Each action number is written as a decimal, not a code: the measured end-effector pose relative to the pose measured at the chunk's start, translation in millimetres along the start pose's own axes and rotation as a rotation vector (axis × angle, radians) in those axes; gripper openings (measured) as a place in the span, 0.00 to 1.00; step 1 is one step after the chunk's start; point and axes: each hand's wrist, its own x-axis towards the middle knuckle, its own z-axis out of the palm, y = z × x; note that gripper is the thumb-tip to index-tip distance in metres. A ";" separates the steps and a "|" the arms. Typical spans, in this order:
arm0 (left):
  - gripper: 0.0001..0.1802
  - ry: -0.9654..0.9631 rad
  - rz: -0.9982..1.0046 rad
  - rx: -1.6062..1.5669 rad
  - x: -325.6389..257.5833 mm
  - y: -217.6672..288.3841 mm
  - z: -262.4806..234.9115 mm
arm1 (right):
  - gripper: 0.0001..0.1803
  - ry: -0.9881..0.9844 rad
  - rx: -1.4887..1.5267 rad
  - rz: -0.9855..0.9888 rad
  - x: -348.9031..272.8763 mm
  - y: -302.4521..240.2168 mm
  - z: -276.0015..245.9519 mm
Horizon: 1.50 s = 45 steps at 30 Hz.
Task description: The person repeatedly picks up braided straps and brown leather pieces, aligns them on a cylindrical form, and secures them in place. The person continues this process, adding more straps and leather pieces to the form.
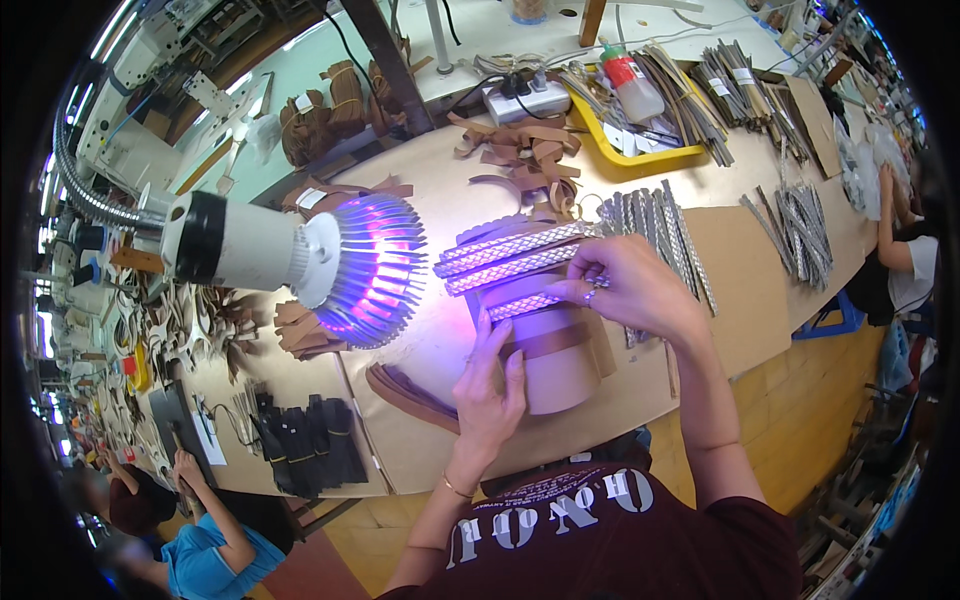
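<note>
My right hand (628,285) pinches the right end of a short silver braided strip (525,305). The strip lies across a stack of tan and brown leather pieces (555,375) with a curved lower edge. At the strip's left end rest the stretched fingers of my left hand (490,395), its thumb against the leather. Just beyond, more silver braided strips (500,255) lie side by side over the same stack. Parts of the held strip are hidden under my right fingers.
A lit purple lamp (370,270) hangs left of my hands. Beyond are brown leather strips (525,150) and a yellow tray (640,155) holding a bottle (632,85). Silver braided strips (660,240) lie right; black bundles (310,440) lie left. Other people work at both sides.
</note>
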 end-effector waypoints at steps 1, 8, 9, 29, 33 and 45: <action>0.21 -0.008 -0.004 0.011 0.0 0.6 -0.5 | 0.17 -0.003 -0.011 0.019 -1.4 4.0 -0.5; 0.21 -0.035 -0.025 0.064 1.7 3.6 -3.5 | 0.21 0.006 0.171 0.048 -3.7 27.3 9.9; 0.21 -0.037 -0.024 0.075 2.0 3.9 -3.8 | 0.21 0.005 0.197 0.059 -4.1 29.0 11.6; 0.19 -0.030 -0.059 0.061 0.1 4.0 -1.9 | 0.21 0.040 0.321 0.256 -9.7 56.9 39.6; 0.20 -0.014 -0.074 0.004 -1.2 3.4 -0.4 | 0.23 0.058 0.490 0.317 -14.5 65.5 52.9; 0.19 -0.014 -0.101 -0.022 -6.2 -3.0 0.6 | 0.22 0.155 0.669 0.283 -16.3 79.7 80.6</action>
